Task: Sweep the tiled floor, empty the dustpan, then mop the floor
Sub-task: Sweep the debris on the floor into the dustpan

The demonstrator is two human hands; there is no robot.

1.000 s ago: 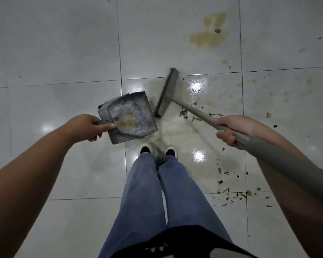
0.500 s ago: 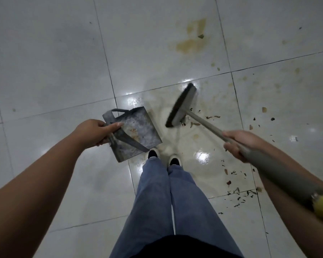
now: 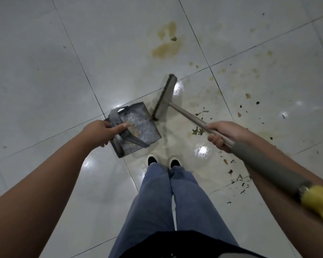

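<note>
My left hand grips the back edge of a grey metal dustpan, which holds some brownish dirt and is tilted just in front of my shoes. My right hand is closed around the handle of a broom. The broom's flat brush head stands on the floor right beside the dustpan's far right corner. The handle has a grey foam sleeve and a yellow end near my right forearm. Dark leaf bits and crumbs lie scattered on the pale tiled floor to my right.
A yellowish-brown stain with a small leaf marks the tile ahead. More debris dots the tiles at the right. My shoes and blue trouser legs are below the dustpan. The floor around the brush looks wet and shiny.
The brush head has swung left and now stands close against the dustpan's corner. The dustpan has dropped lower toward the floor, and the view has tilted.
</note>
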